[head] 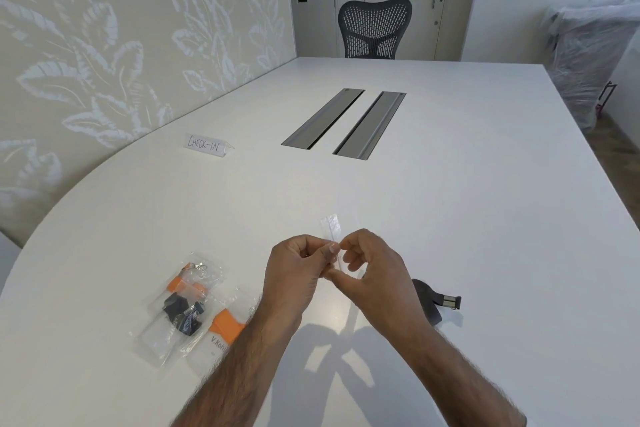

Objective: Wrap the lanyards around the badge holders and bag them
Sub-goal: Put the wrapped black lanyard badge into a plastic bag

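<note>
Both hands meet over the near middle of the white table. My left hand and my right hand pinch a clear plastic bag seen edge-on, its top sticking up between the fingertips. To the left lies a sealed clear bag holding an orange-topped badge holder with a dark lanyard wound round it. Beside it, partly under my left forearm, lies another orange-topped badge holder with a name on it. A dark lanyard with a metal clip lies right of my right hand.
A folded paper sign reading CHECK-IN stands at the far left of the table. Two grey cable slots run along the table's middle. A dark mesh office chair stands at the far end. The patterned wall borders the left.
</note>
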